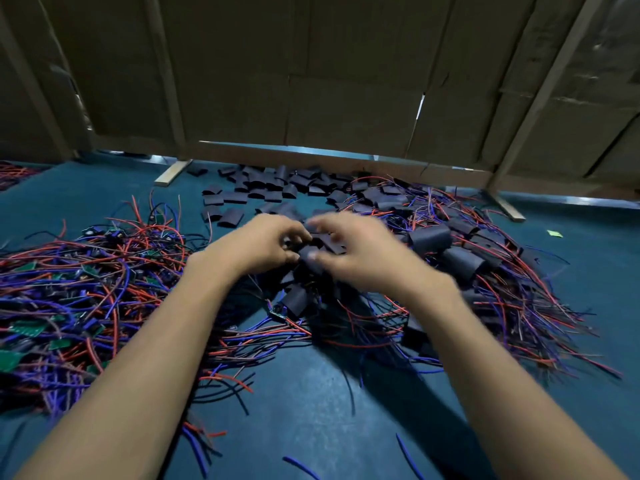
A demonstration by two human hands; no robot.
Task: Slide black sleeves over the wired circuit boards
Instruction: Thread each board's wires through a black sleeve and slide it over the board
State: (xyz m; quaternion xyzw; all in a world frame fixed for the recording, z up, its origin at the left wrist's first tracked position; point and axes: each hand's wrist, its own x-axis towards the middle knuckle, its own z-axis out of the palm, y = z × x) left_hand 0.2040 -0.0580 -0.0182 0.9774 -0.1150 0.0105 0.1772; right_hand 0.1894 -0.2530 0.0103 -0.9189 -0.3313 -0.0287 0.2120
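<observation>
My left hand [258, 245] and my right hand [349, 251] meet over the middle of the green table. Between their curled fingers they pinch a black sleeve [318, 247]; whatever is inside it is hidden and the hands are blurred. A sleeved board [294, 301] hangs below them with red and blue wires trailing. Bare green circuit boards with wires [69, 292] are heaped at the left. Sleeved boards [460, 258] are piled at the right. Loose black sleeves [273, 188] lie scattered behind the hands.
A cardboard wall [311, 81] with wooden battens stands along the table's far edge. A wooden foot [171, 173] sits at the back left and another wooden foot [507, 207] at the back right. Bare green table [311, 403] shows between my forearms.
</observation>
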